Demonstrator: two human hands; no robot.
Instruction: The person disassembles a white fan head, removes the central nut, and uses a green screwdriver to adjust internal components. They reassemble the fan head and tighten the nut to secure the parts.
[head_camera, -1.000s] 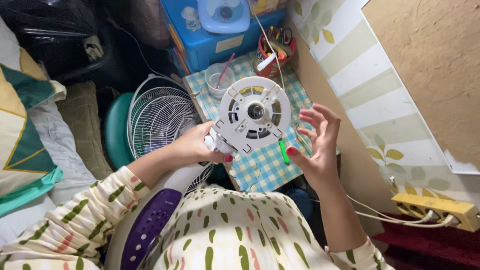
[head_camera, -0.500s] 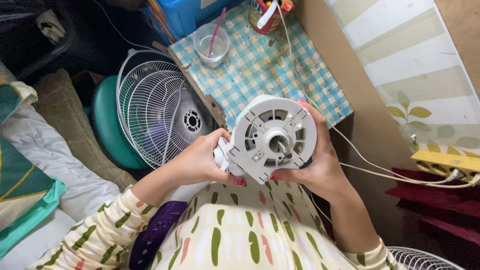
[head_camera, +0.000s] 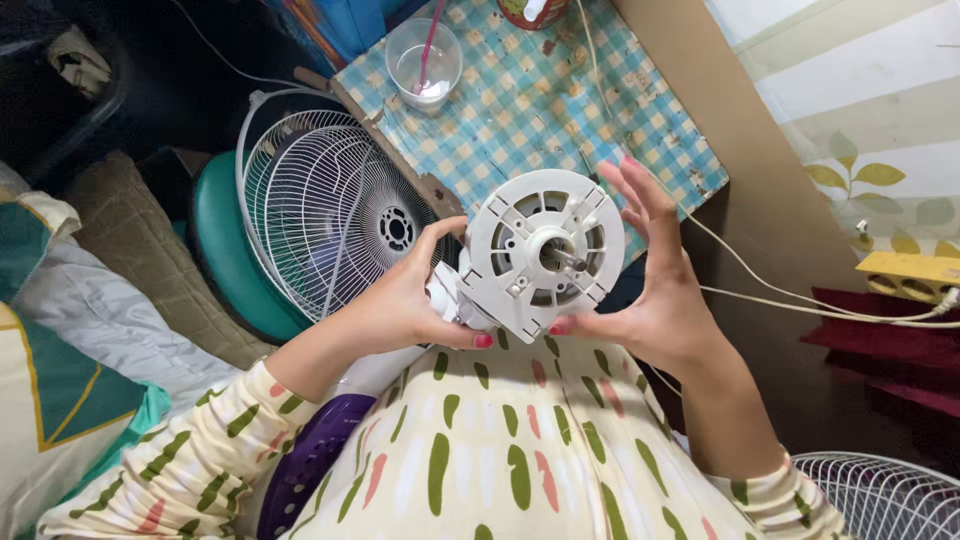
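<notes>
I hold a white round fan motor housing (head_camera: 545, 252) up over my lap, its metal shaft pointing at me. My left hand (head_camera: 405, 300) grips its back part from the left, fingers wrapped around it. My right hand (head_camera: 650, 285) cups the housing's right and lower rim, thumb under it and fingers spread behind. The fan's white and purple stand (head_camera: 320, 450) runs down along my lap.
A white wire fan grille (head_camera: 330, 210) leans on a teal stool (head_camera: 225, 265) at the left. A small table with a checked cloth (head_camera: 540, 90) carries a clear cup with a pink straw (head_camera: 420, 65). Cables run to a yellow power strip (head_camera: 915, 275). Another grille (head_camera: 880, 495) lies bottom right.
The view has shifted down and closer. My right hand moved from open beside the housing to holding its rim, then loosened, with the fingers spreading behind it. My left hand kept its grip.
</notes>
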